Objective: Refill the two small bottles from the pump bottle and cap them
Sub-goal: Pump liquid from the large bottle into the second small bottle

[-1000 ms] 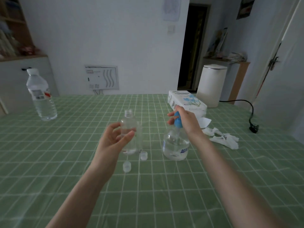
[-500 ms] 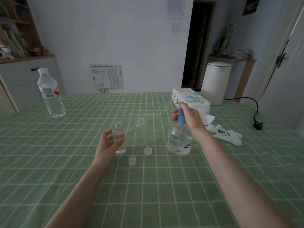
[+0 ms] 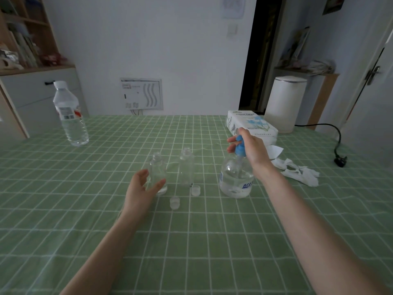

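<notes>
Two small clear bottles stand uncapped on the green checked tablecloth (image 3: 191, 241): the left one (image 3: 158, 167) and the right one (image 3: 186, 167). My left hand (image 3: 140, 188) is spread beside the left bottle, thumb in front of its base, fingers relaxed and not gripping. Two small clear caps (image 3: 175, 202) (image 3: 195, 190) lie just in front of the bottles. To the right stands the round clear pump bottle (image 3: 236, 182). My right hand (image 3: 248, 150) grips its blue pump head (image 3: 239, 149) from above.
A large water bottle (image 3: 70, 116) stands at the far left. A tissue box (image 3: 253, 124) and crumpled tissues (image 3: 297, 171) lie right of the pump bottle. A black plug and cord (image 3: 340, 160) rest at the far right edge.
My left hand lowered the small bottle it held, set it on the table left of the other one, and loosened its grip. My right hand stayed on the pump head.
</notes>
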